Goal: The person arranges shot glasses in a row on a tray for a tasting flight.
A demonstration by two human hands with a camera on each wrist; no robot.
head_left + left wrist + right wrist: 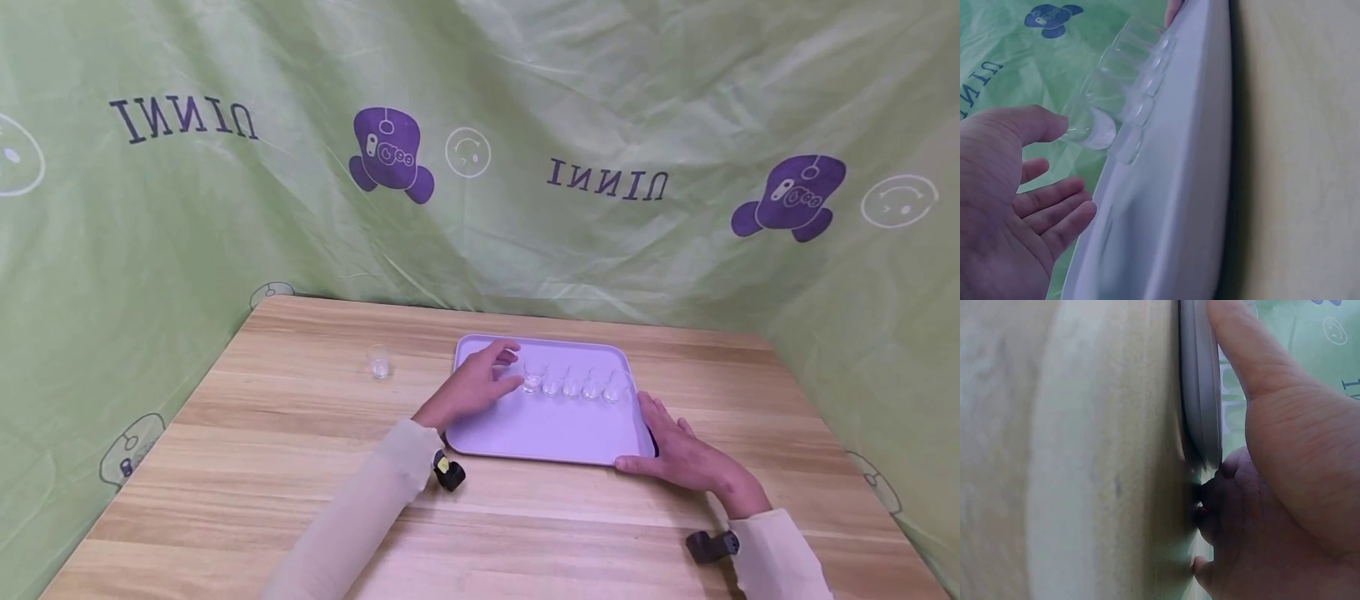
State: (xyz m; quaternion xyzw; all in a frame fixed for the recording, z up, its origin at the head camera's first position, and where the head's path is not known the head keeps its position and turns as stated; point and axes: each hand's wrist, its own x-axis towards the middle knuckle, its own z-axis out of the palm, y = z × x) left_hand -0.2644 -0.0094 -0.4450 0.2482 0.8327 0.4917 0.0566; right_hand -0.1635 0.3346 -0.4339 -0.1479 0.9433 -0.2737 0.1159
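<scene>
On the purple tray (555,429) several small clear shot glasses (572,385) stand in a row. My left hand (476,383) is over the tray's left side, fingers spread and slightly bent. Its thumb tip comes right up to the leftmost shot glass (1094,128), and the palm holds nothing. At the tray's near right corner, my right hand (678,446) grips the edge, thumb along the front rim and fingers along the right side. In the right wrist view the thumb (1266,356) lies by the rim, the other fingers low beside the corner.
Another shot glass (379,364) stands alone on the wooden table (262,450), left of the tray. Green printed cloth (510,250) hangs behind the table and at both sides. Both wrists carry small black cameras.
</scene>
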